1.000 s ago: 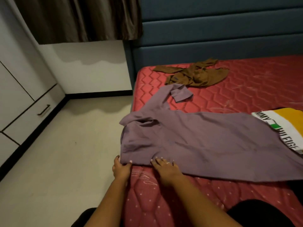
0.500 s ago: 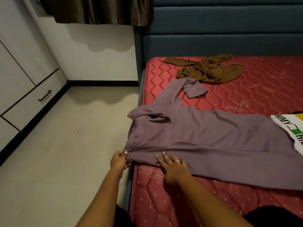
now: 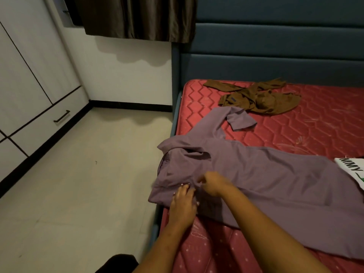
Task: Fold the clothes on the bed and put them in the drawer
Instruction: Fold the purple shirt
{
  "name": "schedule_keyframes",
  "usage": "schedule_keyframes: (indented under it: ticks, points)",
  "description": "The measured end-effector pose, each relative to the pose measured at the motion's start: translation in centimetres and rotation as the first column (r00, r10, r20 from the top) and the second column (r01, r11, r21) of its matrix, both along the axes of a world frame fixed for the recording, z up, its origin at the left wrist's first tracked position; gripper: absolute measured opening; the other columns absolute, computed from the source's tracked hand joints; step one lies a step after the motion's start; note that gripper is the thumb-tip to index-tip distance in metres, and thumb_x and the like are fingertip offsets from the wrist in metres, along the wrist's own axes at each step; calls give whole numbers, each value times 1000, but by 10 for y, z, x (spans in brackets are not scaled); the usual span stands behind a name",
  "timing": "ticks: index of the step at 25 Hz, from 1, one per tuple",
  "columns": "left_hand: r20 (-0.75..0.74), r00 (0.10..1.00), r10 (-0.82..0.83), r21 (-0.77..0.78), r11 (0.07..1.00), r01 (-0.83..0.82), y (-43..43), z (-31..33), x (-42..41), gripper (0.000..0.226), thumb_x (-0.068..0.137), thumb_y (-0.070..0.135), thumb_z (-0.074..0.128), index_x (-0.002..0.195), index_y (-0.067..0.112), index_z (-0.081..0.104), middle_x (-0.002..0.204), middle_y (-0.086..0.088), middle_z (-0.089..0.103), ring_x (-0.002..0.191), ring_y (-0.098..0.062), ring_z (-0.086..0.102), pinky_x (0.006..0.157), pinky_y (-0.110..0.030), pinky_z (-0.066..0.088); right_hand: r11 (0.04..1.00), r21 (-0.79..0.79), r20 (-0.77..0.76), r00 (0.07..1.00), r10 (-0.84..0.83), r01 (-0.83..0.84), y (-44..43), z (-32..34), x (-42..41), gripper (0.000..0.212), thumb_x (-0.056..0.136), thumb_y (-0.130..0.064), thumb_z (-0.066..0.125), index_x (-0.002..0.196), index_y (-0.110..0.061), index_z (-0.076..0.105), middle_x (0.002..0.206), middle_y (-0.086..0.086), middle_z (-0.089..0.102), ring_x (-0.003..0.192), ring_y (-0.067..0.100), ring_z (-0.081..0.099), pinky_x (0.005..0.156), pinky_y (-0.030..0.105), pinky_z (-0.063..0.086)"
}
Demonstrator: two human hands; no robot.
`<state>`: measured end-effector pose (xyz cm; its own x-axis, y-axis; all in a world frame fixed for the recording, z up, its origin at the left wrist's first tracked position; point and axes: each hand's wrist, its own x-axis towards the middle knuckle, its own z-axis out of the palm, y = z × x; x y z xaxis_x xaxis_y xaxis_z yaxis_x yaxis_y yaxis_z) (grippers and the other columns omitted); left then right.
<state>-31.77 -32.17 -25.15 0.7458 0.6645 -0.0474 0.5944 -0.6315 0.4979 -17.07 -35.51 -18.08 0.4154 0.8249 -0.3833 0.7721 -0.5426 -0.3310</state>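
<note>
Lying flat across the near-left part of the red quilted mattress: one purple soft-fabric garment, its collar end at the mattress's left edge and slightly overhanging it, its body running off to the right. One sleeve reaches toward the far side, its end folded over.

Left hand: rests palm-down on the garment's near-left corner, fingers extended and pressing on the cloth.

Right hand: just beyond and right of the left hand, fingers bunched, apparently pinching a small fold of the purple fabric; motion blur hides the detail.

Brown crumpled garment: far part of the mattress, just beyond the purple sleeve end.

White garment with black lettering: right edge, touching the purple cloth.

White drawer front with black bar handle: left wall, closed, well apart from the bed.

Dark blue padded headboard: far side.

Dark brown curtain: far, upper left.

Pale floor: left of the bed.
</note>
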Motion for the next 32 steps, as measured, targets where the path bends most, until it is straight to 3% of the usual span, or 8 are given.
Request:
schedule_keyframes:
  ticks: [8, 10, 13, 16, 19, 25, 29, 32]
  points:
    - [-397, 912, -105, -179, 983, 35, 43, 5, 35, 117, 68, 57, 76, 148, 48, -9, 150, 3, -40, 139, -29, -35, 102, -75, -4, 983, 160, -40, 995, -89, 94, 76, -17, 50, 79, 91, 0, 48, 155, -17, 4, 162, 7, 3, 144, 30, 23, 115, 37, 26]
    - [-409, 906, -106, -171, 984, 38, 47, 2, 37, 121, 64, 59, 78, 146, 50, -10, 148, 3, -44, 136, -29, -39, 100, -76, -7, 977, 177, -99, 989, -105, 122, 95, -28, 60, 83, 91, -1, 48, 154, -20, -2, 160, 12, 13, 140, 34, 31, 112, 39, 32]
    - [-422, 898, -124, -195, 980, 44, 49, -2, 39, 122, 64, 61, 77, 145, 52, -13, 146, 2, -46, 135, -29, -41, 98, -77, -10, 971, 197, -115, 987, -114, 135, 117, -36, 73, 64, 94, -7, 48, 152, -14, 23, 140, 22, 47, 124, 38, 48, 102, 39, 39]
    - [-457, 879, -134, -219, 975, 35, 54, 2, 42, 122, 65, 60, 77, 143, 53, -17, 145, 1, -48, 133, -29, -43, 97, -77, -10, 961, 209, -81, 983, -168, 181, 122, -38, 84, 32, 97, -9, 49, 126, -6, 61, 132, 20, 55, 119, 36, 52, 101, 37, 41]
    - [-517, 845, -134, -238, 971, 9, 44, 13, 54, 119, 72, 49, 77, 146, 47, -16, 145, -5, -47, 134, -34, -40, 100, -76, -8, 964, 224, -54, 989, -134, 143, 116, -41, 81, 35, 93, -10, 56, 128, -14, 57, 135, 17, 42, 117, 37, 51, 101, 36, 42]
    - [-618, 774, -135, -247, 969, -28, 19, 19, 67, 110, 85, 28, 69, 146, 40, -21, 145, -11, -46, 137, -34, -36, 105, -71, -5, 992, 121, 76, 996, -39, 29, 120, -40, 64, 29, 93, -7, 51, 120, -5, 64, 125, 19, 58, 112, 37, 56, 98, 41, 45]
    - [-626, 759, -177, -288, 958, -14, 27, 18, 68, 105, 87, 33, 67, 147, 39, -20, 143, -13, -48, 136, -35, -37, 104, -72, -5, 778, 486, -276, 914, -297, 400, 100, -35, 73, 13, 84, -4, 66, 96, -8, 72, 96, 14, 70, 92, 27, 65, 88, 34, 51]
    - [-604, 773, -195, -309, 951, -2, 29, 16, 64, 107, 87, 38, 66, 145, 41, -23, 143, -11, -49, 136, -33, -38, 103, -73, -5, 651, 547, -556, 810, -187, 526, 67, -11, 81, 29, 73, -2, 79, 94, -14, 63, 71, 2, 53, 64, 12, 52, 64, 27, 48]
